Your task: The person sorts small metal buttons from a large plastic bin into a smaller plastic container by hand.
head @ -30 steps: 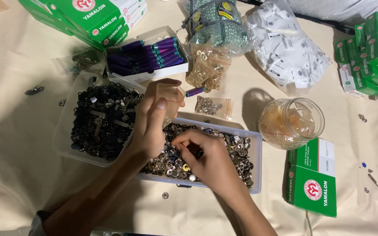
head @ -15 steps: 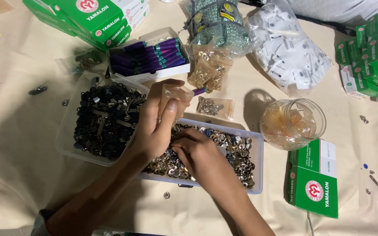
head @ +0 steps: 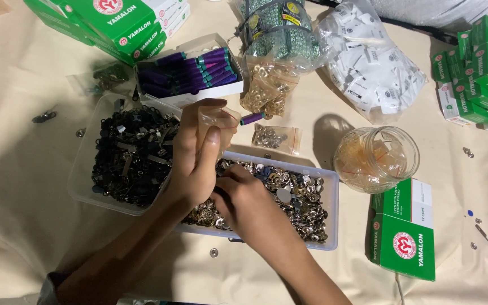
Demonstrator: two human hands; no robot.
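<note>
A person's left hand [head: 196, 161] pinches a small clear bag [head: 217, 125] upright above a tray [head: 330, 217] of silver snaps [head: 297, 197], while the right hand [head: 244, 200], fingers curled together, rests in the snaps just beside it. A second tray [head: 86, 164] of dark metal parts sits at left. A glass jar [head: 377, 158] and 1 green box [head: 405, 229] stand at right on the cream-covered counter [head: 24, 226].

Small clear plastic bag [head: 217, 125] upright in my left grip, above tray of silver snap buttons [head: 306, 197]; tray shallow, white, nearly full.
</note>
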